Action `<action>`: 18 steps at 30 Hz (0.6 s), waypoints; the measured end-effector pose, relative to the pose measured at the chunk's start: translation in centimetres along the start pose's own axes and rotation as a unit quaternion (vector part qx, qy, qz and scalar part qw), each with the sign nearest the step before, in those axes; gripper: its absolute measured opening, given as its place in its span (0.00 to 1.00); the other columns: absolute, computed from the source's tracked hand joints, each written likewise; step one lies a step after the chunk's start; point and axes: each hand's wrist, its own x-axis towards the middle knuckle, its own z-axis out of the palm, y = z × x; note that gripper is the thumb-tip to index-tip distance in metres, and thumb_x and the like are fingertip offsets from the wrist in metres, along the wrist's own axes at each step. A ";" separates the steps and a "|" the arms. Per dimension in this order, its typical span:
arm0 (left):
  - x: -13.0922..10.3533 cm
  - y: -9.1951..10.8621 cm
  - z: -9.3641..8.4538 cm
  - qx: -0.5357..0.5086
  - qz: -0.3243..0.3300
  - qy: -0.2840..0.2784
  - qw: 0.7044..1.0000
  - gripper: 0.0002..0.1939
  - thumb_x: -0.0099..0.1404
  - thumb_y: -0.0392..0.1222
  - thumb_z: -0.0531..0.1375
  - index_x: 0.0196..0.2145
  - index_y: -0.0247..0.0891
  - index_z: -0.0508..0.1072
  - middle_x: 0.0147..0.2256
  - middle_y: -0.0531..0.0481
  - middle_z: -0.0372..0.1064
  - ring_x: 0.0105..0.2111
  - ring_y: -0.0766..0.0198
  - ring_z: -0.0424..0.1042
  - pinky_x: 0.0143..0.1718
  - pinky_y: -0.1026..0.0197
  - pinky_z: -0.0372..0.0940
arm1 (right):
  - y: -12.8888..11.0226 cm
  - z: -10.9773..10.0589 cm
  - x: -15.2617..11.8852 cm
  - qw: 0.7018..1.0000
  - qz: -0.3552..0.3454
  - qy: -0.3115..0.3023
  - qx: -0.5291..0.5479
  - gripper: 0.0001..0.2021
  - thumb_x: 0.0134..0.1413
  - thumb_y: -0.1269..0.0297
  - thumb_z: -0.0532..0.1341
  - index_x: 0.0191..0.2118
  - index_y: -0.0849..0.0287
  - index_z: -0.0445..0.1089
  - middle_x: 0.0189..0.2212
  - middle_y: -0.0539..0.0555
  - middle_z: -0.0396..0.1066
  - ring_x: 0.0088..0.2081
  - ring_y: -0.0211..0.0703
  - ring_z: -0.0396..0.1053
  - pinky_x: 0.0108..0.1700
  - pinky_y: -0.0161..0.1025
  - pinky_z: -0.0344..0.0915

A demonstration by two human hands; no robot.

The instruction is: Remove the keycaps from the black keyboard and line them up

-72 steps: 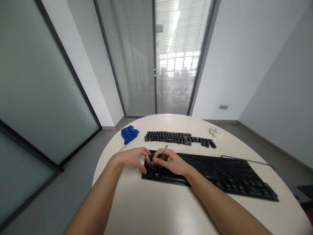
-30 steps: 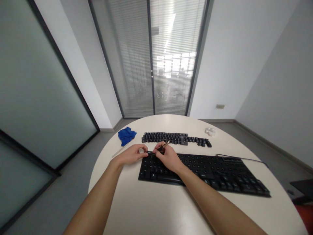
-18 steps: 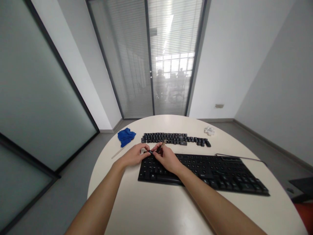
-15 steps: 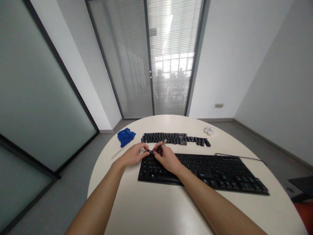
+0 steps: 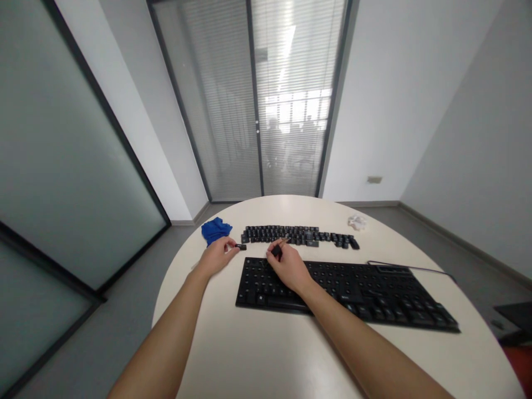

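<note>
A black keyboard (image 5: 341,291) lies across the table, many of its upper keys off and the bare key posts showing. My left hand (image 5: 216,256) pinches a wide black keycap (image 5: 241,247) by one end, at the table left of the loose keycaps. Above the keyboard's upper left corner, my right hand (image 5: 287,266) is closed on a small dark tool (image 5: 276,251) with a thin shiny end; its exact kind is too small to tell. Behind both hands, loose black keycaps (image 5: 282,234) lie in rows.
A crumpled blue cloth (image 5: 216,228) lies at the left, just behind my left hand. A thin pale stick (image 5: 195,265) is mostly covered by that hand. White crumpled tissue (image 5: 356,222) sits at the back right. The keyboard's cable (image 5: 415,267) runs toward the table's right edge.
My left hand has moved left and away from the right hand, carrying the keycap to the table beside the rows. The right hand has shifted slightly right, still holding the tool.
</note>
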 end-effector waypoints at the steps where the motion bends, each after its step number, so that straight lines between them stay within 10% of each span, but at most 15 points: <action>1: 0.0 0.1 0.1 0.008 -0.002 0.001 1.000 0.16 0.63 0.53 0.59 0.40 0.38 0.73 0.34 0.48 0.73 0.34 0.58 0.70 0.34 0.61 0.61 | 0.0 0.0 0.0 1.000 0.003 -0.002 -0.003 0.06 0.57 0.62 0.57 0.36 0.58 0.67 0.25 0.51 0.68 0.27 0.42 0.66 0.32 0.38 0.60; 13: 0.3 1.1 0.9 0.033 0.009 0.015 0.999 0.15 0.63 0.50 0.60 0.41 0.37 0.75 0.41 0.44 0.74 0.39 0.55 0.72 0.40 0.58 0.62 | -0.3 -0.1 -0.2 0.998 -0.019 -0.021 0.048 0.17 0.66 0.54 0.50 0.37 0.58 0.70 0.28 0.52 0.71 0.31 0.43 0.68 0.37 0.38 0.60; 18: 0.0 0.8 0.9 0.022 0.003 0.019 1.000 0.19 0.61 0.52 0.61 0.46 0.38 0.73 0.41 0.45 0.73 0.37 0.57 0.71 0.38 0.59 0.62 | -1.4 -1.0 0.1 0.984 -0.055 -0.152 0.071 0.16 0.63 0.54 0.55 0.39 0.60 0.74 0.28 0.53 0.73 0.31 0.43 0.69 0.35 0.38 0.62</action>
